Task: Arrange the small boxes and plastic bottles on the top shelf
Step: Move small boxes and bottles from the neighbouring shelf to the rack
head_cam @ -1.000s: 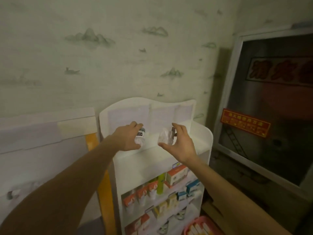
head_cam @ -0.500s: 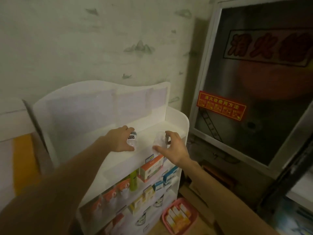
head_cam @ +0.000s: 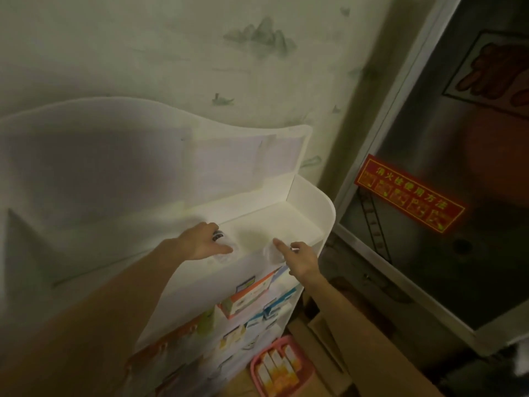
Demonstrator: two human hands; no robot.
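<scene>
Mid-frame, left hand [head_cam: 200, 245] and right hand [head_cam: 300, 257] each grip a plastic bottle [head_cam: 219, 239] over the top shelf [head_cam: 286, 222], so next they just need setting down upright.

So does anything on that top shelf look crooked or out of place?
Nothing looks spilled or broken. The left hand and right hand each hold a small clear bottle at the top shelf. The picture is too blurred to tell whether the bottles stand straight.

A pink basket [head_cam: 255, 368] sits below a red sign [head_cam: 408, 192].
</scene>
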